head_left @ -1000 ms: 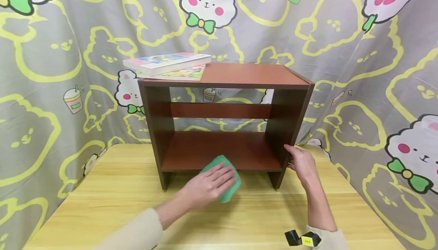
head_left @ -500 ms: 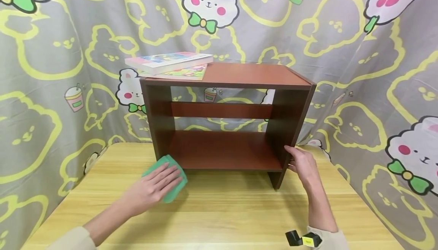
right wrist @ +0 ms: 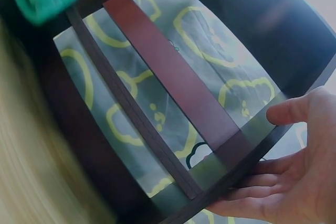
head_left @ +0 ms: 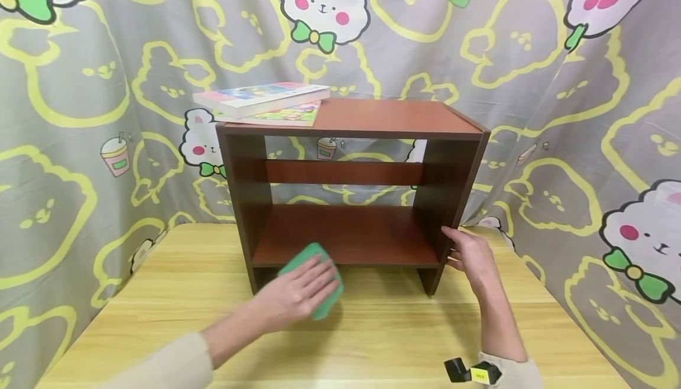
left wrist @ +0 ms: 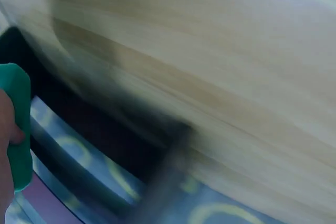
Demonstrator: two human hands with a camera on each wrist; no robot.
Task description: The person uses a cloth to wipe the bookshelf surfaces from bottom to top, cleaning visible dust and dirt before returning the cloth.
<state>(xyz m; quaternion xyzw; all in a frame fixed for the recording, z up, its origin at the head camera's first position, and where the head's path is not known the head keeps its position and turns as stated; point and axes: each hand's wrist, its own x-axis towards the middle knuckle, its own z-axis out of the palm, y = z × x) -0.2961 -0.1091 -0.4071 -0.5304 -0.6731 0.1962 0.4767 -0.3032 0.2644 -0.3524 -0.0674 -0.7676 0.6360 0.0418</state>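
My left hand (head_left: 289, 297) holds a folded green cloth (head_left: 314, 253) at the front edge of the lower board of a dark brown shelf unit (head_left: 346, 235). Its fingers lie across the cloth; in the left wrist view the green cloth (left wrist: 20, 114) shows at the left edge beside part of the hand. My right hand (head_left: 472, 259) grips the front edge of the right side panel low down. In the right wrist view, the thumb of the right hand (right wrist: 302, 156) lies on the inner face and the other fingers are behind the panel.
Two thick books (head_left: 260, 99) with colourful covers are stacked on the left of the unit's top. The unit stands on a light wooden table (head_left: 372, 342). A patterned grey curtain (head_left: 511, 81) hangs behind and along the sides. A small black device (head_left: 473, 371) sits on the right sleeve.
My left hand slid left with the green cloth to the unit's left front leg, then came partway back right. The right hand keeps its place on the side panel.
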